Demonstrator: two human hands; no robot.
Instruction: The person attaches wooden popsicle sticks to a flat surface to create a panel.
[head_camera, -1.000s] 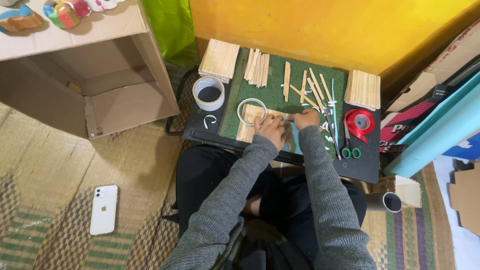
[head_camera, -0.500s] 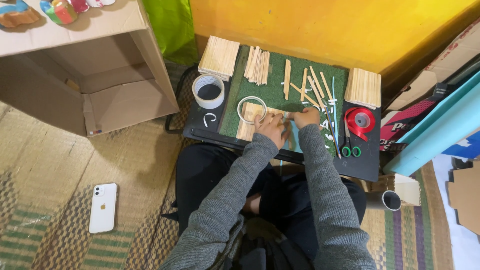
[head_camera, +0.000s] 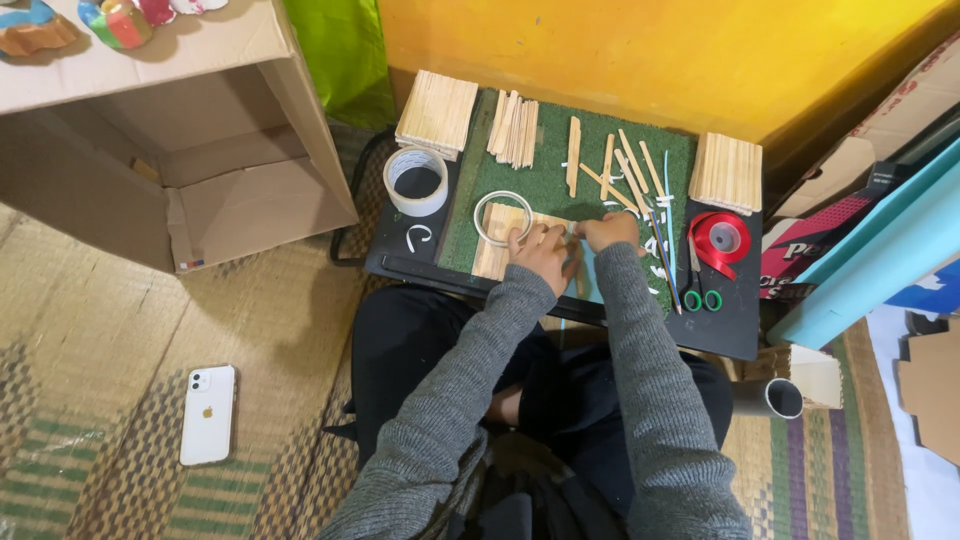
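Observation:
My left hand (head_camera: 541, 251) and my right hand (head_camera: 607, 231) press together on a flat panel of wooden craft sticks (head_camera: 497, 232) lying on a green mat (head_camera: 552, 170) atop a small black table (head_camera: 728, 322). A clear tape ring (head_camera: 502, 217) rests on the panel just left of my left hand. Both hands have fingers curled onto the sticks; what lies between the fingertips is hidden. Loose sticks (head_camera: 622, 165) are scattered beyond my right hand.
Stick stacks lie at the table's back left (head_camera: 437, 112), back middle (head_camera: 514, 128) and right (head_camera: 727, 172). A white tape roll (head_camera: 416, 181), red ribbon roll (head_camera: 720, 238), green-handled scissors (head_camera: 702, 291). Open cardboard box (head_camera: 150, 130) at left, white phone (head_camera: 208, 414) on the woven mat, cardboard tube (head_camera: 768, 397).
The hands stay on the stick panel with only slight finger shifts. The view has drifted a little.

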